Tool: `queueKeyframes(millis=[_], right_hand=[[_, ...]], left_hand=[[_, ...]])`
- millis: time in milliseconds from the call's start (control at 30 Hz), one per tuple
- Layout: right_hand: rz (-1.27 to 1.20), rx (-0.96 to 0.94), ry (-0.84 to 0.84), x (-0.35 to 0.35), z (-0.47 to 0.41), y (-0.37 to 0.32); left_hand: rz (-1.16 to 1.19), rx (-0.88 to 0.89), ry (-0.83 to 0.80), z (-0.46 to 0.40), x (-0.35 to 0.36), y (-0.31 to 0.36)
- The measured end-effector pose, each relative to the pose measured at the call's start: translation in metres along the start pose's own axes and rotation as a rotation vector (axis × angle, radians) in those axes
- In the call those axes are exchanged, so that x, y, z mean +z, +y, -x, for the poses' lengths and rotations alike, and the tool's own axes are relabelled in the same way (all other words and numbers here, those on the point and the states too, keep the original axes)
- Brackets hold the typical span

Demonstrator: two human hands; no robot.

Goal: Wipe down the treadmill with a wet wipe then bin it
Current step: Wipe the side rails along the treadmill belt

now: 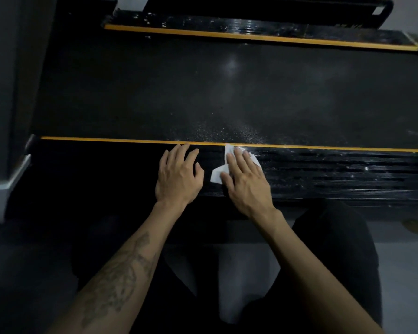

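Dim room, dusty treadmill (227, 92): flat right hand (245, 182) presses wipe (219, 174), left hand (177, 174) braces open; wipe may bunch on ridges.

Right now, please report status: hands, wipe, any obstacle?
Left hand flat on near side rail, empty. Right hand pressing wet wipe on same rail. Nothing blocking the rail; no bin visible.
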State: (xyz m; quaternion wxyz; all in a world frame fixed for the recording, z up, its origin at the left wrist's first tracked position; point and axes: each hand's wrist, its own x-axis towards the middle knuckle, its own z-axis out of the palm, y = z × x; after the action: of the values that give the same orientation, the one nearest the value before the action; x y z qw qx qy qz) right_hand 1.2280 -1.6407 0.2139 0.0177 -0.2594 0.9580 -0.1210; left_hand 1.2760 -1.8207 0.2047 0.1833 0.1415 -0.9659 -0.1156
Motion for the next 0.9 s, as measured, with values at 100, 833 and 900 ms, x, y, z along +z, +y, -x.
queueKeyframes(millis=[100, 833, 900], right_hand=[[0.001, 0.101, -0.035, 0.002, -0.026, -0.015], [-0.009, -0.091, -0.011, 0.0, -0.018, -0.002], [-0.004, -0.047, -0.001, 0.002, -0.026, -0.001]], left_hand=[[-0.007, 0.006, -0.007, 0.0, 0.0, -0.001], [-0.001, 0.019, 0.017, 0.0, 0.002, -0.002], [-0.001, 0.018, 0.014, 0.001, 0.002, -0.002]])
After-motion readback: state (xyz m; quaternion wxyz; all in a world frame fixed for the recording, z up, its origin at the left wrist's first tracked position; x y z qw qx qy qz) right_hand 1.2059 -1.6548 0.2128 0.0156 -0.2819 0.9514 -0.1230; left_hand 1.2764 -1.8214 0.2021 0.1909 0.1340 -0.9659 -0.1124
